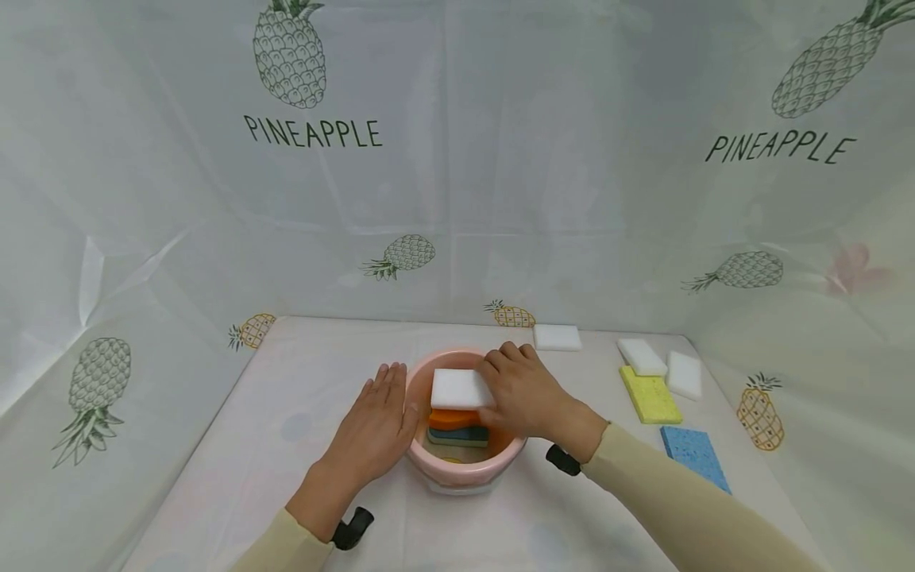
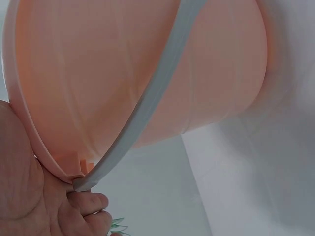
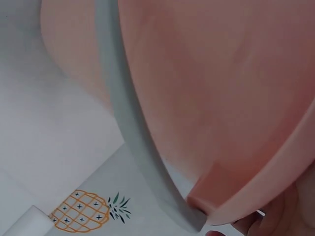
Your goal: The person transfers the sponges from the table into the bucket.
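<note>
A pink bucket (image 1: pixel 465 475) with a grey handle (image 2: pixel 142 103) stands upright at the middle of the table. Inside it, a white sponge (image 1: pixel 457 389) lies above an orange sponge (image 1: pixel 453 419) and a dark blue-green sponge (image 1: pixel 459 437). Reaching over the right rim, my right hand (image 1: pixel 527 391) grips the white sponge by its right side; its fingers are mostly hidden behind the rim in the right wrist view. My left hand (image 1: pixel 377 425) rests against the left rim with straight fingers, near where the handle joins.
Right of the bucket lie a yellow sponge (image 1: pixel 652 397), a blue sponge (image 1: pixel 695 458) and white sponges (image 1: pixel 642 357) (image 1: pixel 684 375). Another white sponge (image 1: pixel 557 338) sits at the table's back edge. Behind the table hangs a pineapple-printed sheet (image 1: pixel 529 183).
</note>
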Demonstrator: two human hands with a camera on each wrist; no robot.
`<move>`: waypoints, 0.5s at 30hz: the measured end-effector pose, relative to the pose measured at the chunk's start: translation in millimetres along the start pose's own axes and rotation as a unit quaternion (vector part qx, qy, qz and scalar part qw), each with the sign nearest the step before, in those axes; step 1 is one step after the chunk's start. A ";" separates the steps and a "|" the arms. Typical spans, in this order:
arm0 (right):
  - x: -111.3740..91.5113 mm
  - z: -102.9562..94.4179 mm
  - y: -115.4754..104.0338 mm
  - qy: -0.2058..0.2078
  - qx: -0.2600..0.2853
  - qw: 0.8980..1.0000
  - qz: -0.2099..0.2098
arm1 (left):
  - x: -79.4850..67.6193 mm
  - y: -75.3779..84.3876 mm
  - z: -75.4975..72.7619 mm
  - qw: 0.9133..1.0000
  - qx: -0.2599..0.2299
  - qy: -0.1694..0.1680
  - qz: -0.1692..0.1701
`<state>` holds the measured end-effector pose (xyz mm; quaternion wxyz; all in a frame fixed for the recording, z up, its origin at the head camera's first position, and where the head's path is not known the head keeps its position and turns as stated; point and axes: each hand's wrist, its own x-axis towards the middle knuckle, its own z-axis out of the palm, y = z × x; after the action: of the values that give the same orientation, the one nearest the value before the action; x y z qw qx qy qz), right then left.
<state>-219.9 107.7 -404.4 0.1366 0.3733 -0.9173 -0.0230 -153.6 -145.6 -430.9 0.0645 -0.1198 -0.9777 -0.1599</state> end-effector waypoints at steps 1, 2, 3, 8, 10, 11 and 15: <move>0.1 0.1 -0.1 0.000 -0.002 1.000 -0.003 | -0.1 0.1 -0.1 1.000 0.000 -0.002 -0.001; 0.3 -0.1 -0.3 0.000 -0.004 1.000 -0.005 | -0.1 0.0 -0.1 1.000 0.000 -0.004 -0.001; 0.6 -0.3 -0.5 -0.002 -0.008 1.000 -0.008 | -0.2 0.0 -0.1 1.000 0.000 -0.005 0.000; 2.1 0.4 -1.7 -0.014 -0.016 1.000 -0.016 | 0.1 0.0 -0.1 1.000 0.001 -0.009 -0.001; 2.3 1.2 -2.0 -0.017 -0.019 1.000 -0.016 | 0.6 0.2 0.1 1.000 0.003 -0.010 -0.001; 2.5 1.4 -2.3 -0.018 -0.019 1.000 -0.016 | 0.6 0.4 0.0 1.000 0.003 -0.012 -0.002; 3.1 2.1 -3.6 -0.012 -0.026 0.999 -0.019 | 0.6 0.6 -0.1 1.000 0.005 -0.014 -0.005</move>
<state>-220.1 102.8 -406.2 0.1347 0.3865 -0.9108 -0.0534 -154.0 -145.0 -430.6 0.0510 -0.1171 -0.9798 -0.1537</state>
